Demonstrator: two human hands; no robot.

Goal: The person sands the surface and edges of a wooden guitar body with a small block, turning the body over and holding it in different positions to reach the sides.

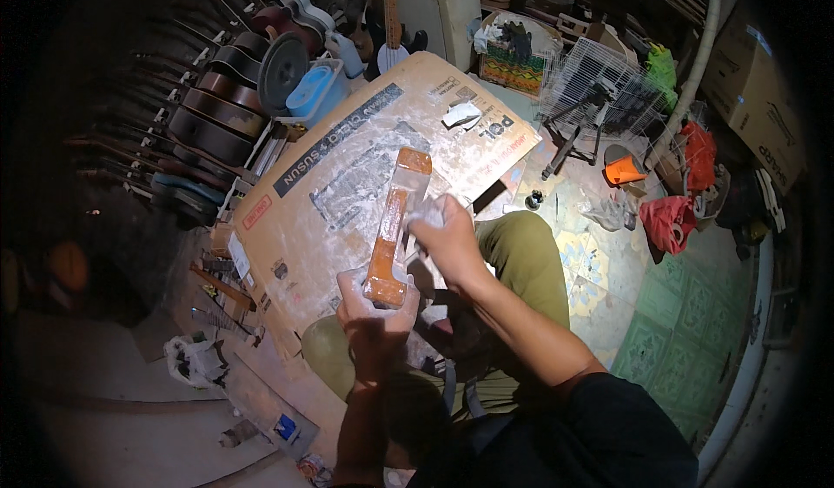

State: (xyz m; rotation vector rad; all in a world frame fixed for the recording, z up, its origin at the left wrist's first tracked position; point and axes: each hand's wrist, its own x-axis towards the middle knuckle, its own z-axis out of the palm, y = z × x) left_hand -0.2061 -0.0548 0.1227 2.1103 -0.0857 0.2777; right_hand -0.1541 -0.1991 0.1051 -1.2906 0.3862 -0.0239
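Observation:
My left hand (375,318) is wrapped round the near end of a long orange-brown wooden block (393,236). The block is glossy at both ends, dusted white along its middle, and tilts up and away from me. My right hand (445,240) is closed beside the block's right side, fingers curled and whitened with dust. Something pale seems to be pinched in those fingers, but its kind is hidden. Below the block lies a flattened cardboard sheet (287,219) covered in white powder. A crumpled white scrap (462,115) rests on its far part.
Several guitars (217,123) stand in a row at the left, near a blue tub (311,92). A wire cage (599,84), a black stand (578,132), an orange container (622,168) and a red bag (669,223) are on the right. A small bottle (534,199) stands on the tiles.

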